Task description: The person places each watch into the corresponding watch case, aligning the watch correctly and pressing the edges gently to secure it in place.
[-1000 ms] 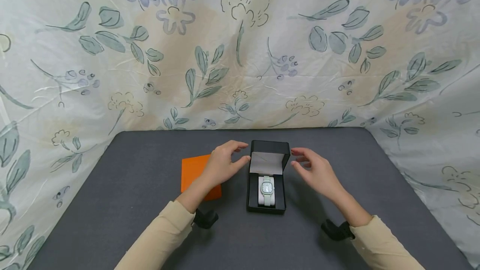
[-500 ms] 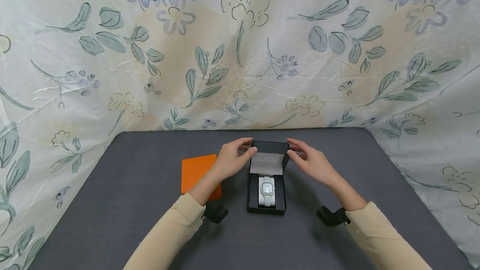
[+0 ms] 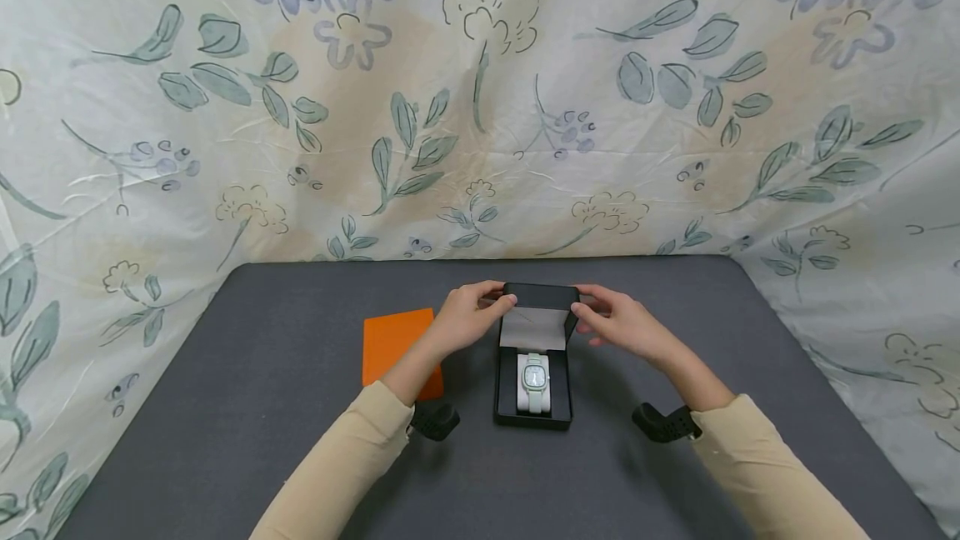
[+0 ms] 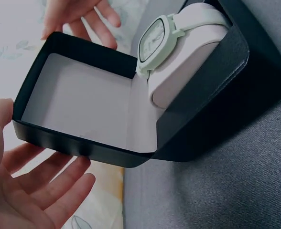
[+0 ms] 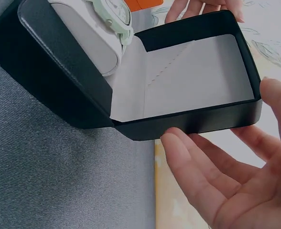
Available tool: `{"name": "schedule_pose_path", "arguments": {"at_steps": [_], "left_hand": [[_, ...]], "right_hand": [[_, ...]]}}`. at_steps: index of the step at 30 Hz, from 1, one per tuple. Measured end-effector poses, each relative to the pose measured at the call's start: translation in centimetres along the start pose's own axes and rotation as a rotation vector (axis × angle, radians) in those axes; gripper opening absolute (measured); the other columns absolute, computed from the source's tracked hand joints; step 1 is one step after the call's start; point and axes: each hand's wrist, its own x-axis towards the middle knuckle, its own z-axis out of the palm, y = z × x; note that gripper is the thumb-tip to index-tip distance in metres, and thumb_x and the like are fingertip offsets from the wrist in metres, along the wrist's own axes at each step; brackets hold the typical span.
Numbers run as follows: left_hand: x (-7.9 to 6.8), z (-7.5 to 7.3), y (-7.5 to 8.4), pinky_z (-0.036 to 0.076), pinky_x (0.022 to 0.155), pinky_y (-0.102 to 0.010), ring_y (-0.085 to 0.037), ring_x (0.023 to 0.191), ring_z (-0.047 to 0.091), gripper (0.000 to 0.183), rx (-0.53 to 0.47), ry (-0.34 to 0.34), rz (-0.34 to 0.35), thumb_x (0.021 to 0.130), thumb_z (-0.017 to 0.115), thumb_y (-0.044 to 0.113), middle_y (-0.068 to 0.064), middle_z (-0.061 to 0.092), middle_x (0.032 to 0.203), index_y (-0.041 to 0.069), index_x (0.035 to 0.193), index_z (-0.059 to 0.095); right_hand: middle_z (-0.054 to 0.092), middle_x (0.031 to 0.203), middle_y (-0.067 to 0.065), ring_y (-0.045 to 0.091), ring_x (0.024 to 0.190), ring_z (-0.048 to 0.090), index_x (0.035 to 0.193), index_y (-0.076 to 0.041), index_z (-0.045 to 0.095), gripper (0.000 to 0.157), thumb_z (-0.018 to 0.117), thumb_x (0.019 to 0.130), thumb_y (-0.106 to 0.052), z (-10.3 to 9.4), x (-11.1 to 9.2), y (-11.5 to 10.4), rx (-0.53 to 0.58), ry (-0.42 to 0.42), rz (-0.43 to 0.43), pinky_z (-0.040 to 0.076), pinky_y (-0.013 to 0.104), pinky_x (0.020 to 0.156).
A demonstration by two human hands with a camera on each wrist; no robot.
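Note:
A black watch box (image 3: pixel 560 407) lies on the table with its lid (image 3: pixel 542 296) raised, showing a pale grey lining. Inside, a mint-green wristwatch (image 3: pixel 534 377) is wrapped round a white cushion (image 4: pixel 188 57). My left hand (image 3: pixel 467 319) holds the lid's left side, its thumb at the front corner and its fingers (image 4: pixel 59 186) along the outer wall. On the opposite side my right hand (image 3: pixel 628 330) grips the lid in the same manner, with its thumb on the rim and fingers (image 5: pixel 198 176) against the outer wall. In the head view, some fingertips are hidden behind the lid.
An orange flat square item (image 3: pixel 393 342) lies left of the box, partly covered by my left forearm. The dark grey table (image 3: pixel 300 340) reaches back to a floral cloth (image 3: pixel 480 107) hanging behind it and along both sides. Black bands (image 3: pixel 663 423) sit on both wrists.
Both hands have moved in from either side and taken hold of the lid. In the last half second they have barely shifted. The box and watch remain in place.

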Motion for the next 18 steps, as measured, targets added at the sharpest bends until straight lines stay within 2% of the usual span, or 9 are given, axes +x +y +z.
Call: {"name": "schedule_pose_path", "arguments": {"at_steps": [5, 10, 18], "left_hand": [[-0.1, 0.0, 0.1, 0.051, 0.085, -0.036, -0.023, 0.107, 0.06, 0.05, -0.005, -0.008, 0.006, 0.091, 0.055, 0.039, -0.007, 0.056, 0.128, 0.01, 0.131, 0.051], [-0.5, -0.1, 0.3, 0.052, 0.083, -0.034, -0.021, 0.103, 0.062, 0.049, 0.007, -0.002, 0.021, 0.09, 0.057, 0.038, -0.007, 0.058, 0.125, 0.01, 0.13, 0.052], [-1.3, 0.1, 0.3, 0.053, 0.076, -0.03, -0.018, 0.095, 0.065, 0.046, 0.036, 0.032, 0.038, 0.087, 0.06, 0.038, -0.004, 0.061, 0.12, 0.014, 0.126, 0.057]], "right_hand": [[0.046, 0.132, 0.025, 0.032, 0.104, 0.06, 0.145, -0.008, 0.027, 0.067, 0.053, 0.092, -0.04, -0.1, -0.4, -0.3, 0.012, -0.012, -0.004, 0.054, 0.037, 0.077], [0.049, 0.13, 0.023, 0.033, 0.104, 0.059, 0.143, -0.01, 0.03, 0.062, 0.054, 0.092, -0.035, 0.2, -0.6, -0.4, 0.001, -0.001, 0.002, 0.054, 0.036, 0.078], [0.053, 0.125, 0.02, 0.03, 0.103, 0.061, 0.139, -0.015, 0.036, 0.061, 0.056, 0.089, -0.042, 0.7, -1.4, -0.4, -0.041, 0.023, -0.027, 0.053, 0.037, 0.079]]}}
